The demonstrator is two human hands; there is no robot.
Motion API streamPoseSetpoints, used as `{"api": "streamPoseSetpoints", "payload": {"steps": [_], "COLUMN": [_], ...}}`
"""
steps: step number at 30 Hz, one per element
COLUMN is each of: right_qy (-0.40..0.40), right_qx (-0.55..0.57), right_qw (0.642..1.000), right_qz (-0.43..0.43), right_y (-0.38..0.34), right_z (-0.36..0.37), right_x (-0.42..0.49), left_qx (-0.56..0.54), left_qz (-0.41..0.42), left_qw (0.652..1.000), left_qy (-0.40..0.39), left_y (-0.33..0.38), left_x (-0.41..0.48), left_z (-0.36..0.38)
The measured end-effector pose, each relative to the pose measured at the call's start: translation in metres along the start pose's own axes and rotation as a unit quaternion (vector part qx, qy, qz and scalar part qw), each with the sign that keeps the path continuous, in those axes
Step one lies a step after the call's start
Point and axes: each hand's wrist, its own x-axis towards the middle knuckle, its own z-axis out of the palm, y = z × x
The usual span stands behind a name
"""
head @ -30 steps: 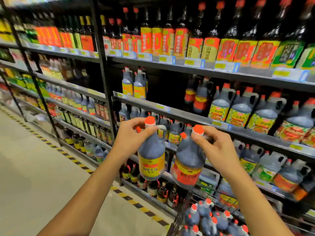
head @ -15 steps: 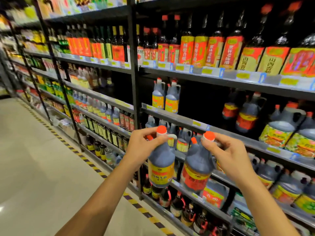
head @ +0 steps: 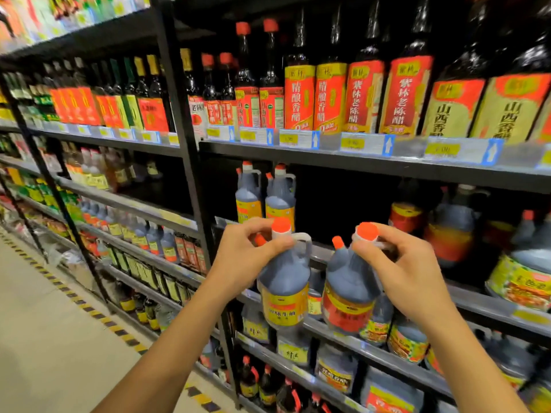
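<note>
We hold two clear plastic jugs in the air in front of the shelves, side by side and just apart. Our left hand point(head: 244, 257) curls round the neck of the yellow-label jug point(head: 284, 281). Our right hand point(head: 411, 269) pinches the neck of the red-label jug point(head: 348, 278) under its cap. Each has an orange cap, a small orange spout and a side handle, and each is full of dark liquid up to the shoulder. Behind them, two similar jugs point(head: 280, 198) stand on the middle shelf point(head: 477, 298), with tall bottles point(head: 299, 96) on the shelf above.

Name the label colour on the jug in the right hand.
The label is red under a yellow band, seen in the head view.
</note>
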Motion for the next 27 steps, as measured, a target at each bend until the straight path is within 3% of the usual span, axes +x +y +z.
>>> {"api": "streamPoseSetpoints", "payload": {"steps": [6, 16, 27], "right_qy": [0.054, 0.161, 0.167], "right_qx": [-0.028, -0.081, -0.145], "right_qw": [0.998, 0.981, 0.973], "right_qz": [-0.013, -0.077, -0.063], "right_y": [0.022, 0.041, 0.086], "right_z": [0.003, 0.017, 0.045], "right_x": [0.041, 0.093, 0.119], "left_qx": [-0.032, -0.126, -0.143], "left_qz": [0.062, 0.135, 0.135], "left_qw": [0.997, 0.983, 0.976], "left_qy": [0.027, -0.019, -0.094], "left_y": [-0.013, -0.039, -0.094], "left_x": [0.061, 0.134, 0.178], "left_z": [0.017, 0.036, 0.058]}}
